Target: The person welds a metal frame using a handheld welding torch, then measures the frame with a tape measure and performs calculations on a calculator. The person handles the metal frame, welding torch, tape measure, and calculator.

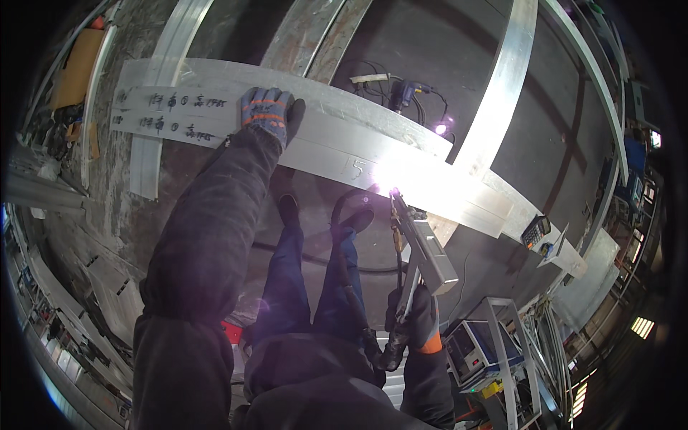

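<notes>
My left hand (266,113), in a grey glove with orange stripes, presses down on a long silver metal strip (315,147) with handwritten marks. Its fingers lie flat near the far edge. A dark glove with an orange cuff covers my right hand (412,319), which is closed around the handle of a welding torch (396,222). The torch tip meets the strip's near edge, where a dazzling white-violet glow hides the surface. Beside the torch runs a grey rectangular metal bar (433,258); whether it belongs to the torch I cannot tell.
A blue power tool (407,93) with a coiled cord lies beyond the strip. Wide metal beams (502,86) cross underneath. A calculator-like device (535,231) rests at the strip's right end. Near my right arm stand a boxy machine (473,351) and a metal frame (505,358).
</notes>
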{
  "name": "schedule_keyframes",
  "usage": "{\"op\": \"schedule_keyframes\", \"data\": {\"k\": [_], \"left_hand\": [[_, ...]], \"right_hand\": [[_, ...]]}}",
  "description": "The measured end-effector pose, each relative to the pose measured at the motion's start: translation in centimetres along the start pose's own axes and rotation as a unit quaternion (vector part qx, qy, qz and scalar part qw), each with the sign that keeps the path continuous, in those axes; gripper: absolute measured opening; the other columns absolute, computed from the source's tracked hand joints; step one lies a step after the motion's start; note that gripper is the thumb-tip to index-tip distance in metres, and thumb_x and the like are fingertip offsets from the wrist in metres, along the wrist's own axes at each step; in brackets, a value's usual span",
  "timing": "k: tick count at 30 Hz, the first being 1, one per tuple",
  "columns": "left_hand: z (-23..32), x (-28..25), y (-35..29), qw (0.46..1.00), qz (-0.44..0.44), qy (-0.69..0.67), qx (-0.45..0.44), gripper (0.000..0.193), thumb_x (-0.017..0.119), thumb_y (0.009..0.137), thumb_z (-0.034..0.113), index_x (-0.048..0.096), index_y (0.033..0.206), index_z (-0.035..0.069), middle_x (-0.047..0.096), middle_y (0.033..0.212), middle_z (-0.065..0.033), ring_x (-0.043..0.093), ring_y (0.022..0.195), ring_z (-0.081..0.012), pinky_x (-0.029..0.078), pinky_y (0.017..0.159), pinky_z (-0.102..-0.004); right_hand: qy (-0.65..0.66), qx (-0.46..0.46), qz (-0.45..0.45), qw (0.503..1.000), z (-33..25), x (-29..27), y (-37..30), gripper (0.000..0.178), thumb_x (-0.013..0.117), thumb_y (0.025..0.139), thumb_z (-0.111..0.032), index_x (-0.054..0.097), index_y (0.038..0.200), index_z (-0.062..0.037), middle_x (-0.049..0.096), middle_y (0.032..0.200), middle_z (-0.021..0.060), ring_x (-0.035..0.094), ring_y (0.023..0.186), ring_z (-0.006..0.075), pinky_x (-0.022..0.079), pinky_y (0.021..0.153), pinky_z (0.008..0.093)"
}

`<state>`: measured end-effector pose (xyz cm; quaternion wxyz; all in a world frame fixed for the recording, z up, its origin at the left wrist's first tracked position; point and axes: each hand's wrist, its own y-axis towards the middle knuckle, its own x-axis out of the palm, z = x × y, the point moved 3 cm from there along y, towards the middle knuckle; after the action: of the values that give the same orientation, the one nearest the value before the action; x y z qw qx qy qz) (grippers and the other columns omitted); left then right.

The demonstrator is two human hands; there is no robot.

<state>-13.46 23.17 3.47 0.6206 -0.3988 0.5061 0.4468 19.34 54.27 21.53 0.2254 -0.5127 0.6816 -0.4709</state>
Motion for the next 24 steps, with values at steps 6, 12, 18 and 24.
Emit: {"op": "schedule_keyframes", "data": {"k": [6, 12, 18, 24], "left_hand": [[0.1, -0.4, -0.1, 1.0, -0.005, 0.03, 0.0, 0.024, 0.063, 0.092, 0.028, 0.071, 0.111, 0.016, 0.069, 0.117, -0.0073, 0.062, 0.117, -0.0312, 0.038, 0.113, -0.048], [0.2, -0.4, -0.3, 0.999, -0.001, 0.048, -0.013, 0.029, 0.062, 0.092, 0.026, 0.07, 0.117, 0.016, 0.068, 0.12, -0.0069, 0.061, 0.121, -0.0299, 0.035, 0.116, -0.0474], [0.1, -0.5, -0.2, 0.999, 0.012, 0.045, 0.004, 0.025, 0.062, 0.092, 0.027, 0.071, 0.113, 0.016, 0.069, 0.117, -0.0072, 0.062, 0.119, -0.03, 0.037, 0.114, -0.0478], [1.0, -1.8, 0.0, 0.998, 0.059, 0.034, 0.001, 0.022, 0.063, 0.095, 0.036, 0.071, 0.098, 0.015, 0.071, 0.105, -0.0066, 0.064, 0.109, -0.03, 0.043, 0.106, -0.0466]], "right_hand": [[-0.114, -0.009, -0.003, 0.993, 0.8, -0.4, 0.2, 0.071, 0.042, 0.104, -0.07, 0.049, 0.138, -0.0085, 0.061, 0.077, 0.0059, 0.06, 0.054, 0.017, 0.05, 0.048, 0.0325], [-0.13, -0.021, -0.001, 0.991, 1.2, -0.2, -0.2, 0.077, 0.038, 0.102, -0.077, 0.064, 0.107, -0.0041, 0.06, 0.068, 0.0063, 0.061, 0.053, 0.0179, 0.049, 0.047, 0.0316], [-0.137, 0.005, 0.031, 0.99, 2.5, -1.2, -0.5, 0.08, 0.038, 0.101, -0.079, 0.064, 0.095, -0.0039, 0.06, 0.065, 0.0066, 0.062, 0.052, 0.0189, 0.049, 0.048, 0.0322], [-0.292, -0.067, 0.041, 0.953, 5.1, -4.1, -0.7, 0.06, 0.044, 0.107, -0.059, 0.065, 0.106, -0.0022, 0.064, 0.079, 0.0076, 0.063, 0.062, 0.0204, 0.052, 0.055, 0.0338]]}}
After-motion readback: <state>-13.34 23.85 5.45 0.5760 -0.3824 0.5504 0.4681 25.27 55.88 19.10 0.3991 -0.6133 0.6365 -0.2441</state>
